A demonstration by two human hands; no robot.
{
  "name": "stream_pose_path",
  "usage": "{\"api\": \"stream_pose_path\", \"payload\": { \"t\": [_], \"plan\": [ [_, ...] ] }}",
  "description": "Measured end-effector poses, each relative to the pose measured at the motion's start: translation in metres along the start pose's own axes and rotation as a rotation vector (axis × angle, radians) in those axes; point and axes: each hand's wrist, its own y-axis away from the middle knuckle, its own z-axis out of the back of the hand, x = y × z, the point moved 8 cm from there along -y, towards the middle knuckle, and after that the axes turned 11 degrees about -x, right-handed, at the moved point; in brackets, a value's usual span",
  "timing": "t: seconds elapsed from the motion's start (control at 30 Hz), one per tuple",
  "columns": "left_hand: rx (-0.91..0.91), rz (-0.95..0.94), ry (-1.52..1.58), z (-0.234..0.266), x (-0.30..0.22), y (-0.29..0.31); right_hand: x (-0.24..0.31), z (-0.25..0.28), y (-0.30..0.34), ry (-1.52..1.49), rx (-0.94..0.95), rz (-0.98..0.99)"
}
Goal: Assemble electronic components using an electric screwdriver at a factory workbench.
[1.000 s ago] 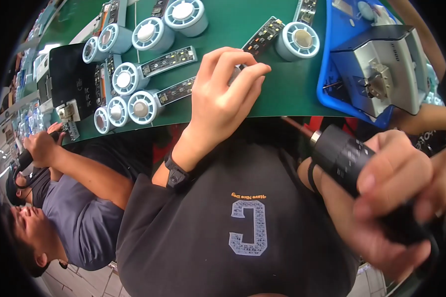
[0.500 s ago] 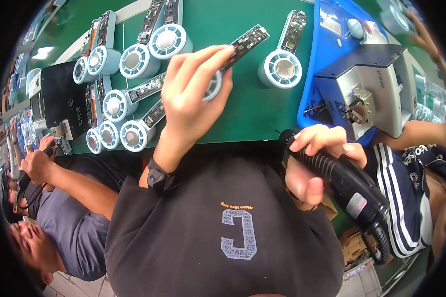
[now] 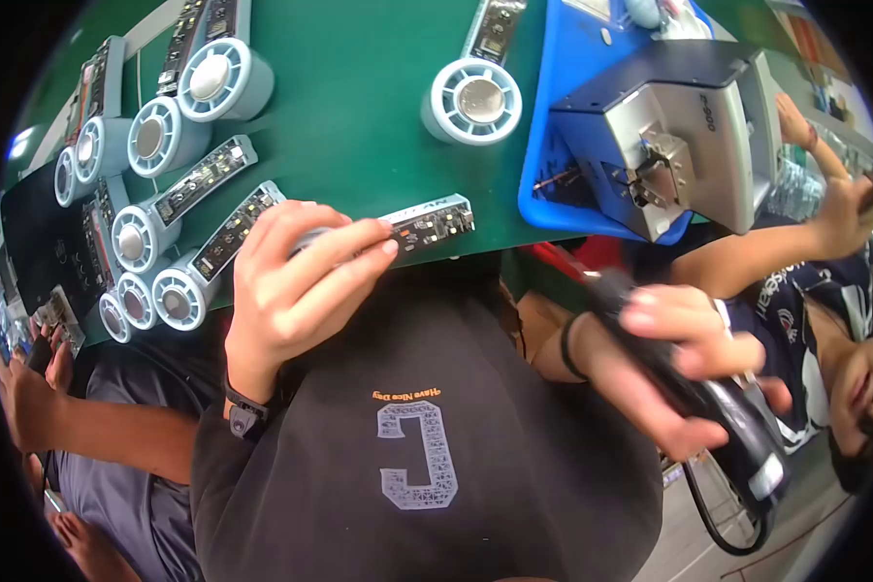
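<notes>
Well, left hand [image 3: 291, 291] grips slim circuit strip [image 3: 435, 228]; right hand [image 3: 658, 367], glossy driver [image 3: 742, 434].

A pale-blue plastic circuit-board strip [image 3: 436, 225] is held by the left hand [image 3: 289, 289] at nine o'clock, a black cylindrical corded screwdriver [image 3: 742, 425] by the right hand [image 3: 626, 376] at four.

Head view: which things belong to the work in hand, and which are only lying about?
Belong:
circuit-board part, in the left hand
black power tool, in the right hand

Seemingly lying about (not in hand):
light-blue round-ended units
blue tray
black-and-silver machine
</notes>
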Motion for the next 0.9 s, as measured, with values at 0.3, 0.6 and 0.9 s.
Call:
{"api": "stream_pose_path", "payload": {
  "t": [0.3,0.6,0.9],
  "plan": [
    [-0.032,0.084,0.013,-0.012,-0.003,-0.008,-0.026,0.009,-0.076,0.52,-0.045,0.123],
    [0.004,0.019,-0.045,-0.012,-0.01,-0.01,-0.07,0.028,-0.076,0.375,0.135,-0.19],
    [0.028,0.059,-0.169,-0.012,-0.006,-0.007,-0.077,-0.002,-0.046,-0.146,0.153,-0.58]
  ]
}}
